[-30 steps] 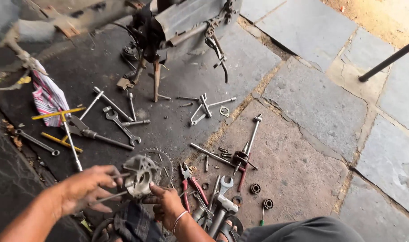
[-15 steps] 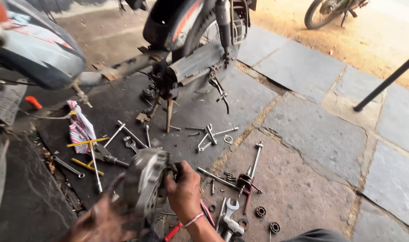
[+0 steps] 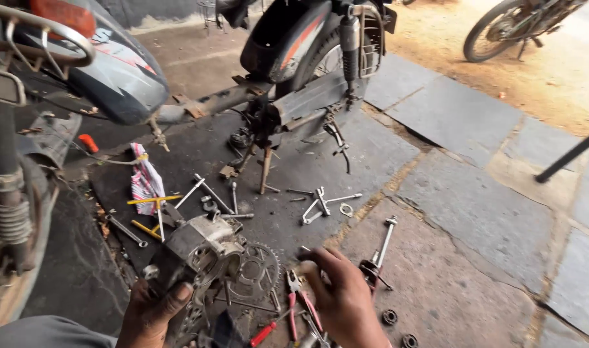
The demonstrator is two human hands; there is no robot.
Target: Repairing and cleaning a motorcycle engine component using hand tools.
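At the bottom edge, the left hand point(image 3: 154, 309) is closed on the lower side of a grey motorcycle engine block point(image 3: 201, 254), thumb pressed up against its casing, and holds it tilted above the floor. The right hand point(image 3: 343, 299) hovers just right of it with fingers loosely curled; it seems to pinch something small at the fingertips, but I cannot tell what. Between the two hands a toothed sprocket point(image 3: 259, 274) lies flat on the dark oily floor point(image 3: 288, 171), partly behind the engine block. Just under the right hand lie red-handled pliers point(image 3: 301, 309) and a red-handled screwdriver point(image 3: 263, 334). To the right of that hand a long bolt-like axle point(image 3: 386, 241) rests on the stone slab, with two small round bearings point(image 3: 397, 325) nearer the bottom edge.

Further out, loose spanners point(image 3: 320, 205) and metal rods are scattered about, with yellow-handled tools point(image 3: 149, 209) on the left beside a striped rag point(image 3: 143, 180). Beyond them stands a stripped motorcycle frame point(image 3: 294, 96) on its stand, its rear mudguard black and orange. On the left, close by, is another motorcycle's rear end point(image 3: 107, 71) with its spring shock absorber point(image 3: 10, 212). At the far top right, a third bike's wheel point(image 3: 500, 29) stands on sandy ground.
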